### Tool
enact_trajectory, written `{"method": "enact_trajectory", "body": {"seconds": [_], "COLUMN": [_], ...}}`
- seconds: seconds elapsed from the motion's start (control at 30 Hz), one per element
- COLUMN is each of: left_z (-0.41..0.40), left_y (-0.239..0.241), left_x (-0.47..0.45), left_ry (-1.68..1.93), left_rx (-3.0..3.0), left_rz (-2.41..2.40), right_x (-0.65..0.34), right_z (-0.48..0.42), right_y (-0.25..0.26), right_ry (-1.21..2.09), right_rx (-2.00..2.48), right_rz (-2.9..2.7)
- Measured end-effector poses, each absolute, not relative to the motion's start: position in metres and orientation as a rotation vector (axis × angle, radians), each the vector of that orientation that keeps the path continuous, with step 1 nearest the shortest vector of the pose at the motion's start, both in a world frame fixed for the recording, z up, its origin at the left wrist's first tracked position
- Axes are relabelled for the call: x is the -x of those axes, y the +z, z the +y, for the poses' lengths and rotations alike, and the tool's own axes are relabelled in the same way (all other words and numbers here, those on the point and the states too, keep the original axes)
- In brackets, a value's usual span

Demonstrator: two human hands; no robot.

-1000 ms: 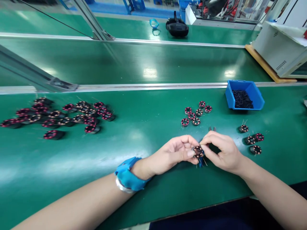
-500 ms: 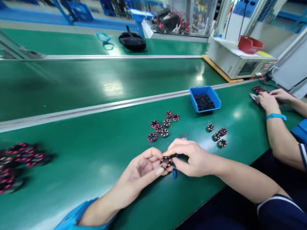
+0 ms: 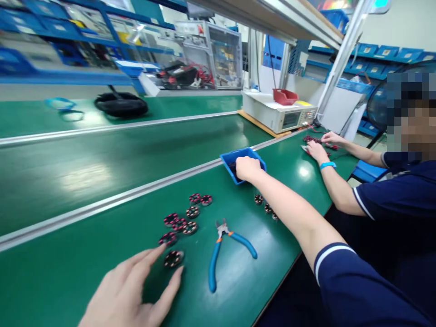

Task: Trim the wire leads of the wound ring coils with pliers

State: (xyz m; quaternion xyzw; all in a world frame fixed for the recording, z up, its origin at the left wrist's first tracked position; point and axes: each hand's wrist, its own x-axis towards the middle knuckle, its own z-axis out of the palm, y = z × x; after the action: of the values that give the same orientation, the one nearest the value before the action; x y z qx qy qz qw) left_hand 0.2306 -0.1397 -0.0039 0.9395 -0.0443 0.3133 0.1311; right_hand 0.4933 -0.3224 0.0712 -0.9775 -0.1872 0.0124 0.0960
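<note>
My left hand lies low on the green table, fingers spread and apart. A small wound coil rests on the table between its fingertips, free of them. My right hand reaches far out into the blue bin of small black parts, fingers curled down inside and hidden. Blue-handled cutters lie on the table between the two hands. A cluster of several pink-and-copper coils sits just beyond the single coil.
A few more coils lie beside my right forearm. A co-worker in a dark blue shirt sits at the right, hands at work near a white test instrument. A metal rail divides table from conveyor belt. A black object lies at the back.
Both hands let go of the coil, which now lies on the table. My right hand has moved out to the blue bin. The view has swung right; the cutters are uncovered.
</note>
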Motion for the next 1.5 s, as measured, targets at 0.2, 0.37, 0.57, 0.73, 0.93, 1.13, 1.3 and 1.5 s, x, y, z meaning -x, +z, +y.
{"method": "enact_trajectory", "body": {"seconds": [0.2, 0.37, 0.57, 0.73, 0.93, 1.13, 1.3, 1.5], "left_z": [-0.194, -0.242, -0.264, -0.258, -0.261, -0.262, -0.275, -0.291], "left_y": [0.030, 0.033, 0.040, 0.037, 0.023, 0.020, 0.026, 0.026], "left_x": [-0.256, -0.321, -0.367, -0.367, -0.364, -0.357, -0.358, -0.382], "left_ry": [0.774, 0.412, 0.203, 0.165, 0.184, 0.223, 0.284, 0.219], "left_rx": [-2.692, -2.692, -2.778, -2.772, -2.677, -2.623, -2.562, -2.485], "left_rz": [-0.375, -0.403, -0.911, -0.801, -0.560, -0.381, -0.283, -0.198], "right_x": [-0.502, -0.502, -0.502, -0.476, -0.420, -0.405, -0.409, -0.425], "right_z": [-0.324, -0.335, -0.352, -0.364, -0.374, -0.380, -0.388, -0.397], "right_y": [0.062, 0.054, 0.057, 0.060, 0.049, 0.044, 0.051, 0.052], "right_ry": [0.090, 0.011, -0.132, -0.130, -0.075, -0.152, -0.362, -0.416], "right_rx": [2.842, 2.717, 2.413, 2.026, 1.626, 1.510, 1.449, 1.363], "right_rz": [-0.544, -0.528, -0.497, -0.524, -0.514, -0.444, -0.435, -0.325]}}
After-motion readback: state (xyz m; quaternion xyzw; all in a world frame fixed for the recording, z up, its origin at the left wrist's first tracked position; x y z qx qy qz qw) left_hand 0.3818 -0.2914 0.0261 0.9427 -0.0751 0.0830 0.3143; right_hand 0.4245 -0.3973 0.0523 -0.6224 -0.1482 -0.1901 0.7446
